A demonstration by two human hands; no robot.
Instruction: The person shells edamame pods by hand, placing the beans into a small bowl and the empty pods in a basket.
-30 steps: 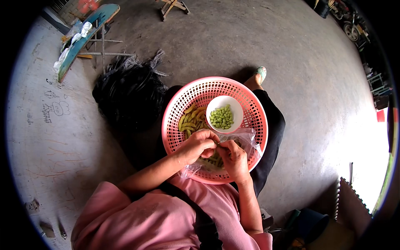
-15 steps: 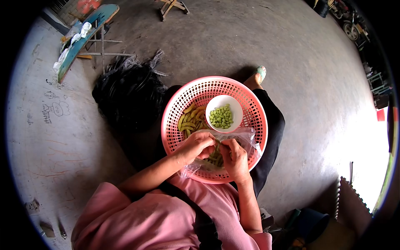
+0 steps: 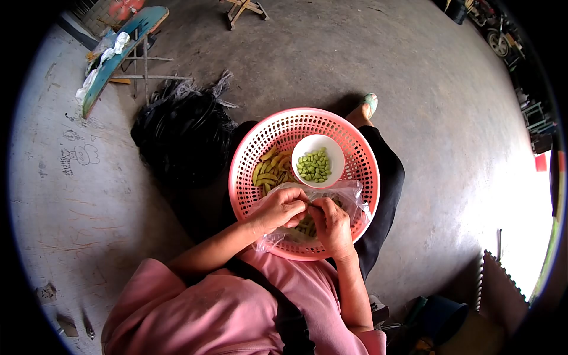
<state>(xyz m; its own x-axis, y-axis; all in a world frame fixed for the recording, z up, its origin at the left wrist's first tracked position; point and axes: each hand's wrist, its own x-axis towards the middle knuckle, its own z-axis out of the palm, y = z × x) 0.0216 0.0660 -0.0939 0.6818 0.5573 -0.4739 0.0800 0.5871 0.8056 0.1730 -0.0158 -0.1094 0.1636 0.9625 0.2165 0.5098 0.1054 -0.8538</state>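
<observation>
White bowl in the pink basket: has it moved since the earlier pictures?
No, not noticeably: judged against the wooden stand, the white bowl keeps its place in the pink basket.

grey floor (image 3: 438, 118) | pale scribbled wall (image 3: 65, 207) | teal-topped table (image 3: 118, 62) | bright light (image 3: 515, 219) at right

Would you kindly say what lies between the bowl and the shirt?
The head view shows the left hand, right hand, clear bag of pods, and basket's near rim.
</observation>
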